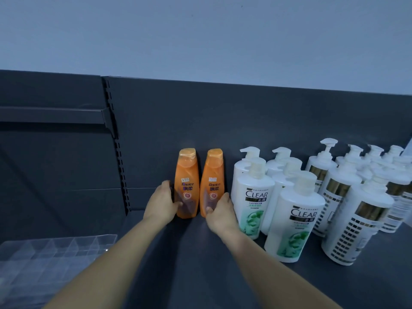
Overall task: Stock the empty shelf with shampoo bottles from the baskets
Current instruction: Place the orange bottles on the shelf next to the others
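Observation:
Two orange shampoo bottles stand upright side by side against the back panel of the dark shelf (pixel 189 253). My left hand (pixel 161 202) grips the lower part of the left orange bottle (pixel 187 179). My right hand (pixel 220 214) grips the lower part of the right orange bottle (pixel 213 177). Both bottle bases rest on the shelf. No basket is in view.
White pump bottles with green labels (pixel 294 221) stand in rows just right of my right hand. Further right are white and gold pump bottles (pixel 354 224). A clear plastic divider tray (pixel 51 257) lies on the neighbouring shelf at lower left. A slotted upright (pixel 118 152) separates the bays.

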Demonstrator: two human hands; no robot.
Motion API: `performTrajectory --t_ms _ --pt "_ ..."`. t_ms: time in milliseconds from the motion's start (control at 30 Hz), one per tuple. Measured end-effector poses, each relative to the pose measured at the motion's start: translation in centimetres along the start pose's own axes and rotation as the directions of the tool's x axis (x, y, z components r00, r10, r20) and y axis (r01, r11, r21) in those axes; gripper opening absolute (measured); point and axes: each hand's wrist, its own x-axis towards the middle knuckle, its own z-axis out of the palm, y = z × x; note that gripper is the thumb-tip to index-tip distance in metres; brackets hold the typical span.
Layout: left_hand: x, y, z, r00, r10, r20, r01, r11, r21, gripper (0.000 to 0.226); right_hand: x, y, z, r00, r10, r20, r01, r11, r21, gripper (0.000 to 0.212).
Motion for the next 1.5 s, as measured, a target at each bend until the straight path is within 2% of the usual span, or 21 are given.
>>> performTrajectory --t_ms 133,233,433,633,800,933,1067,1233,1367,1500 --pt "-2.9 0.6 -0.4 0.99 -0.013 0.143 -0.019 0.976 0.218 0.033 -2.2 1.2 -0.8 0.992 -0.096 0.078 0.1 0.994 -0.05 0.069" --pt "-5.7 1.7 -0.6 0.978 -0.004 0.207 -0.065 0.942 0.328 0.034 -4.2 2.5 -2.0 0.969 -0.214 0.119 0.225 0.971 -0.086 0.067" --pt "-11.5 3.4 0.0 0.971 0.052 0.233 -0.148 0.896 0.42 0.048 -8.7 5.4 -5.1 0.909 -0.325 0.261 0.39 0.884 -0.258 0.066" --pt "-16.4 6.0 1.0 0.936 0.168 0.308 -0.299 0.841 0.451 0.046 -13.4 9.5 -9.2 0.924 -0.302 0.236 0.377 0.823 -0.424 0.062" --pt "-20.4 8.7 2.2 0.858 0.342 0.383 -0.489 0.773 0.404 0.059 -18.3 13.4 -12.5 0.959 -0.237 0.152 0.282 0.808 -0.518 0.06" --pt "-24.8 10.8 3.6 0.76 0.46 0.46 -0.627 0.706 0.329 0.059 -24.0 17.0 -14.6 0.995 -0.079 0.058 0.098 0.843 -0.53 0.058" --pt "-29.9 12.7 6.0 0.658 0.547 0.517 -0.723 0.651 0.231 0.054 -30.8 21.4 -17.1 0.995 0.092 -0.042 -0.101 0.849 -0.519 0.047" --pt "-36.8 16.0 9.6 0.518 0.624 0.585 -0.817 0.564 0.122 0.056 -39.8 27.0 -20.7 0.946 0.284 -0.157 -0.324 0.813 -0.484 0.055" --pt "-43.2 19.9 12.7 0.393 0.672 0.627 -0.878 0.476 0.039 0.06 -46.6 32.0 -23.5 0.87 0.431 -0.239 -0.493 0.761 -0.422 0.059" --pt "-50.1 24.2 15.9 0.264 0.692 0.672 -0.915 0.401 -0.054 0.058 -53.1 36.9 -26.2 0.801 0.52 -0.295 -0.598 0.706 -0.379 0.058"
